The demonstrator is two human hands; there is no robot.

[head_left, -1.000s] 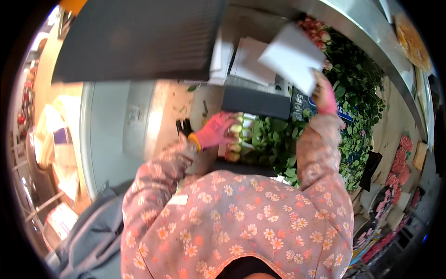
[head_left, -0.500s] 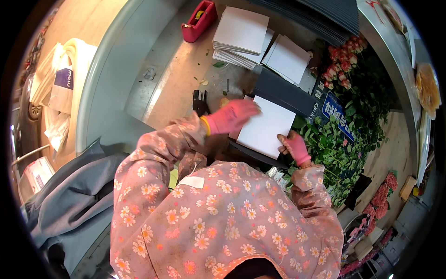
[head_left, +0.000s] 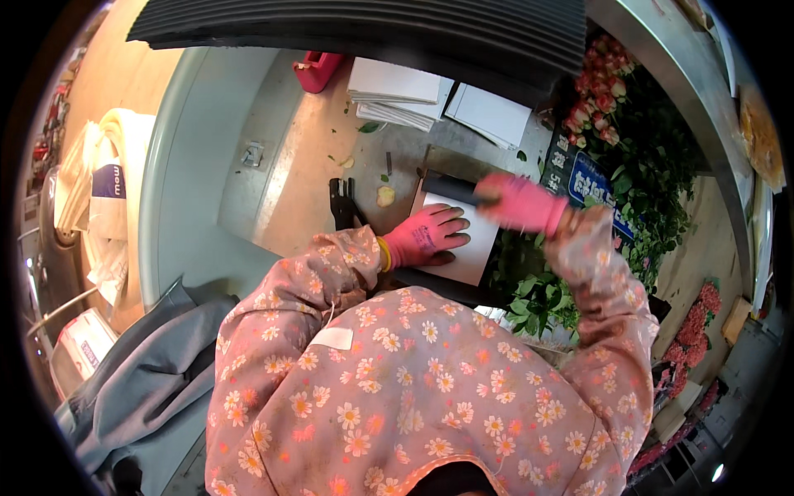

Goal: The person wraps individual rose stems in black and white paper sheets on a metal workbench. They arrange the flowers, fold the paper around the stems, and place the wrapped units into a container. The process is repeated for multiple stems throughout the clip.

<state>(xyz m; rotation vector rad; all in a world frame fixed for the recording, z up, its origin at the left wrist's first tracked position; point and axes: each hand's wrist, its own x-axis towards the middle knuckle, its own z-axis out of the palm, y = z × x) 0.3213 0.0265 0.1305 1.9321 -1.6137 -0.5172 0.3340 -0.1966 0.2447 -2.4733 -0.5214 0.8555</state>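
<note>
A white square board (head_left: pixel 470 248) lies in front of me. My left hand (head_left: pixel 426 237), in a pink glove, presses flat on it with the fingers spread. Across the board's far edge runs a dark strip or flap (head_left: pixel 451 187). At the right end of that strip is my right hand (head_left: pixel 529 204), also gloved in pink. Its fingers look bent but are smeared by motion, so I cannot see whether they grip the strip. To the left of the board rests a black-handled tool (head_left: pixel 340 204), with its tips pointing away from me.
White boards (head_left: pixel 395 83) lie in stacks at the back, near a red tape dispenser (head_left: pixel 316 71). A black corrugated sheet (head_left: pixel 364 33) spans the top. Pink roses (head_left: pixel 597 91) and leafy stems (head_left: pixel 538 302) crowd the right. A grey cloth (head_left: pixel 141 364) drapes at left.
My left hand has come down flat on the white board. The right hand has left the board's near right corner and moved to its far side. The corrugated sheet now covers more of the top.
</note>
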